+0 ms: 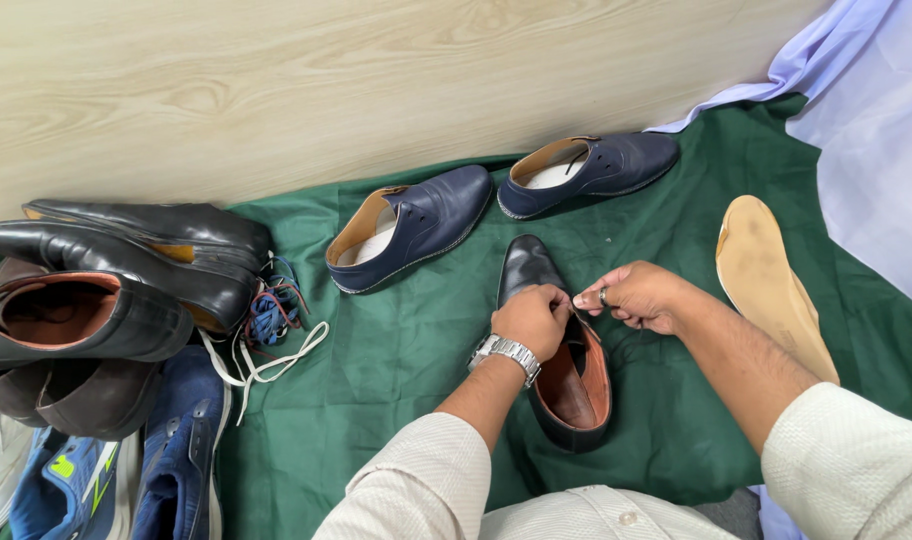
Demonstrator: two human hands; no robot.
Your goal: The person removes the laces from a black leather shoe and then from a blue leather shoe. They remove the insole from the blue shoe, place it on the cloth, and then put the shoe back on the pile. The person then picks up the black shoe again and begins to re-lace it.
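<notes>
**Lacing the black shoe**

On the green cloth [396, 350], mid-floor, our black shoe [561, 370] lies toe away. Our left hand [532, 318] is closed over its throat; our right hand [636, 296] pinches what looks like a thin lace. We judge that an uneven pull could slip the lace free or skew the shoe.

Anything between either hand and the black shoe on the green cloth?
Nothing visible. The left hand rests directly on the black shoe at its lacing area, and the right hand pinches at the same spot beside it. The navy shoes and the tan insole lie apart on the green cloth.
</notes>
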